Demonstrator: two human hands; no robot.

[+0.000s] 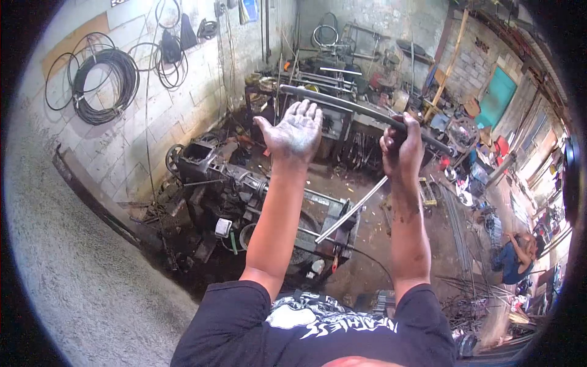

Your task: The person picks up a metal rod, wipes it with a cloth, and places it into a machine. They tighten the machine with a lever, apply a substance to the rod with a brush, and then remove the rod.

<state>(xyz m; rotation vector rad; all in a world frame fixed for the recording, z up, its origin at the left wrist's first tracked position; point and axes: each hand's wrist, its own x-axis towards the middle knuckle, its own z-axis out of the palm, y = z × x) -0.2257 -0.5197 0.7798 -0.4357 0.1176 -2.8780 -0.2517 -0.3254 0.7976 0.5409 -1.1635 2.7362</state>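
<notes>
My right hand (pixel 403 147) is raised with its fingers wrapped around a long dark rod (pixel 361 109). The rod slants from upper left down to the right and sticks out past both sides of the fist. Just under its left end, my left hand (pixel 296 131) is held up open, with a greyish, smudged palm toward me and the thumb spread. Below the forearms stands a greasy lathe-like machine (pixel 247 178), partly hidden by my left arm. A bright metal bar (pixel 351 211) slants up from the machine's right end toward my right forearm.
A coil of black cable (pixel 109 85) hangs on the left block wall. Another machine (pixel 330 79) stands at the back. Long metal bars (pixel 455 226) lie on the floor at right, near a crouched person (pixel 516 260). A small white box (pixel 223 228) is on the lathe-like machine's near side.
</notes>
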